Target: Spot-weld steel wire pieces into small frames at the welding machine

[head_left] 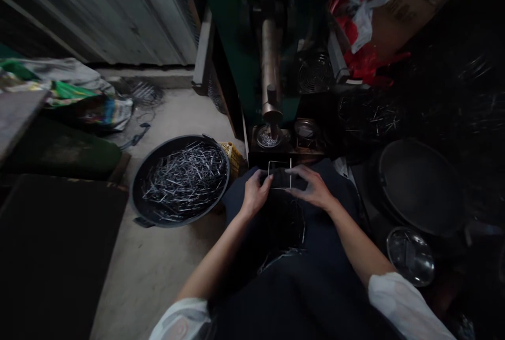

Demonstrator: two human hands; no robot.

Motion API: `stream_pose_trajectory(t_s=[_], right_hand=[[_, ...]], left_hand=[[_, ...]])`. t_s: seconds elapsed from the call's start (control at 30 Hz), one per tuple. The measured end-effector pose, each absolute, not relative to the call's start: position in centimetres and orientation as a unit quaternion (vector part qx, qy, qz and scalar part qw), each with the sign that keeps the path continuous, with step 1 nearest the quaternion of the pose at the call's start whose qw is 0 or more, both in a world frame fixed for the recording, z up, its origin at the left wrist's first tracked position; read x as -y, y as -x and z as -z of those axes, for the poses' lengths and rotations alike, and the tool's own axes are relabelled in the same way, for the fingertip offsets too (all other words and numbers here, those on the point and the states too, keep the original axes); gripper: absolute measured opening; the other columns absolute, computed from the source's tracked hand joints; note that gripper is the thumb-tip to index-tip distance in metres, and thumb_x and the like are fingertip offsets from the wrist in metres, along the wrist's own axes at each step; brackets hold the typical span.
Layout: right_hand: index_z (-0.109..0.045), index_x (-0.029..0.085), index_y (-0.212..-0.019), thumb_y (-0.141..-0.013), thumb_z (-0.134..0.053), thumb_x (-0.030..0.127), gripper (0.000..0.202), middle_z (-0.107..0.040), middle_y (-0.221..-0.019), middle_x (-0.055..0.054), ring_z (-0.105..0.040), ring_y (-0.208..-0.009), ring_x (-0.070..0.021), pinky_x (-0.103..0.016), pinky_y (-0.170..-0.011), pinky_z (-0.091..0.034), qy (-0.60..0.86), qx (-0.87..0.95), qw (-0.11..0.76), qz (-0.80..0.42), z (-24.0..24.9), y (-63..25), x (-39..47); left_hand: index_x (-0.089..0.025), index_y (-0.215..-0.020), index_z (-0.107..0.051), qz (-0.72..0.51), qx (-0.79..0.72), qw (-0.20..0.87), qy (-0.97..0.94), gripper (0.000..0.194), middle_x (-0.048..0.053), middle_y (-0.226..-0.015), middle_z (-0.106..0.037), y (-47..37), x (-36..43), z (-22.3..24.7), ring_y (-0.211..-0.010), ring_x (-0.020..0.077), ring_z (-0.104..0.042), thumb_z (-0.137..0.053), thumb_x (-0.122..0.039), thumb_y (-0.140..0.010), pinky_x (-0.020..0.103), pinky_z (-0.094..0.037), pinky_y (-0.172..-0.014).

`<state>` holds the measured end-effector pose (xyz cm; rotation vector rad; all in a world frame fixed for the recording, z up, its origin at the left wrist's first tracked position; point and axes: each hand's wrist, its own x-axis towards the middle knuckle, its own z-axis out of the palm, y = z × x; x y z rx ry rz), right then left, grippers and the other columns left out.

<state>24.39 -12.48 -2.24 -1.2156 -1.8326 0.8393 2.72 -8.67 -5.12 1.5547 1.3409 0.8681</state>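
A small rectangular wire frame is held above my lap, between both hands. My left hand pinches its left side with thumb and fingers. On the right, my right hand has thumb and fingers closed on the frame's right-hand wire. Just beyond the frame stands a machine with a metal cylinder arm, and below that arm sits a small dish of tiny metal pieces. Several loose wires lie on the dark apron over my lap.
To the left, a large black basin holds a heap of metal wire pieces, beside a yellow crate. A round dark pan and a clear lid-like dish are at the right. Red plastic bags hang near a cardboard box.
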Motion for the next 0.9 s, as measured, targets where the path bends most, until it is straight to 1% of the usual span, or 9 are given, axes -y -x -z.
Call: stream_pose_trajectory(t_s=[0.07,0.13,0.27,0.33,0.47,0.57,0.73,0.9], right_hand=[[-0.063,0.027,-0.130,-0.087,-0.077,0.035,0.047,-0.066,-0.119,-0.007,-0.064,-0.109,-0.0235,-0.037,-0.096,-0.051,0.453,0.738,0.365,-0.343,1.9,-23.6,11.7],[-0.062,0.027,-0.132,-0.088,-0.077,0.035,0.048,-0.065,-0.121,-0.007,-0.063,-0.112,-0.0230,-0.037,-0.098,-0.051,0.446,0.740,0.357,-0.355,1.7,-23.2,11.2],[-0.062,0.028,-0.134,-0.088,-0.078,0.035,0.050,-0.065,-0.124,-0.007,-0.063,-0.114,-0.0225,-0.037,-0.100,-0.050,0.445,0.732,0.371,-0.359,1.5,-22.9,10.7],[-0.062,0.028,-0.134,-0.087,-0.078,0.035,0.050,-0.065,-0.124,-0.007,-0.063,-0.114,-0.0223,-0.036,-0.100,-0.050,0.441,0.730,0.381,-0.357,1.4,-22.7,10.5],[-0.063,0.029,-0.135,-0.087,-0.078,0.036,0.050,-0.065,-0.124,-0.007,-0.063,-0.114,-0.0230,-0.037,-0.100,-0.050,0.433,0.730,0.393,-0.354,0.6,-22.4,10.0],[-0.064,0.029,-0.134,-0.087,-0.078,0.036,0.050,-0.066,-0.123,-0.007,-0.064,-0.114,-0.0235,-0.038,-0.101,-0.050,0.429,0.734,0.391,-0.352,0.0,-22.3,9.5],[-0.064,0.030,-0.134,-0.086,-0.078,0.036,0.050,-0.066,-0.125,-0.007,-0.064,-0.116,-0.0243,-0.039,-0.101,-0.051,0.423,0.743,0.391,-0.341,-0.5,-22.3,8.6],[-0.064,0.030,-0.134,-0.085,-0.080,0.034,0.052,-0.066,-0.126,-0.007,-0.063,-0.117,-0.0244,-0.040,-0.103,-0.050,0.417,0.751,0.386,-0.337,-0.8,-22.4,7.9]], left_hand=[[-0.018,-0.089,-0.066,-0.380,-0.527,0.471,-0.597,0.022,0.004,-0.086,-0.069,-3.1,8.9,4.7,-0.082,0.0190,-0.063,-0.060,-0.039,-0.089,0.028,-0.045,-0.074],[-0.017,-0.087,-0.065,-0.409,-0.520,0.492,-0.565,0.023,0.003,-0.083,-0.068,-3.3,9.2,4.3,-0.078,0.0175,-0.062,-0.062,-0.040,-0.088,0.026,-0.046,-0.070],[-0.018,-0.090,-0.062,-0.445,-0.500,0.560,-0.488,0.028,-0.002,-0.067,-0.061,-3.4,9.5,3.5,-0.053,0.0122,-0.054,-0.066,-0.046,-0.087,0.023,-0.043,-0.051],[-0.018,-0.092,-0.061,-0.456,-0.490,0.577,-0.468,0.030,-0.004,-0.062,-0.059,-3.4,9.5,3.1,-0.046,0.0110,-0.052,-0.066,-0.047,-0.087,0.022,-0.041,-0.047],[-0.018,-0.095,-0.062,-0.475,-0.486,0.570,-0.462,0.031,-0.004,-0.060,-0.059,-3.4,9.3,2.4,-0.046,0.0099,-0.052,-0.067,-0.048,-0.087,0.020,-0.040,-0.046],[-0.018,-0.094,-0.062,-0.486,-0.483,0.572,-0.451,0.032,-0.005,-0.057,-0.058,-3.4,9.1,2.0,-0.045,0.0091,-0.051,-0.067,-0.049,-0.088,0.019,-0.040,-0.046],[-0.019,-0.094,-0.061,-0.499,-0.477,0.588,-0.422,0.035,-0.005,-0.053,-0.056,-3.7,8.8,1.4,-0.041,0.0086,-0.048,-0.068,-0.052,-0.086,0.017,-0.037,-0.042],[-0.019,-0.094,-0.061,-0.512,-0.465,0.595,-0.409,0.036,-0.006,-0.055,-0.054,-3.9,8.5,1.0,-0.041,0.0082,-0.048,-0.068,-0.053,-0.085,0.017,-0.037,-0.040]])
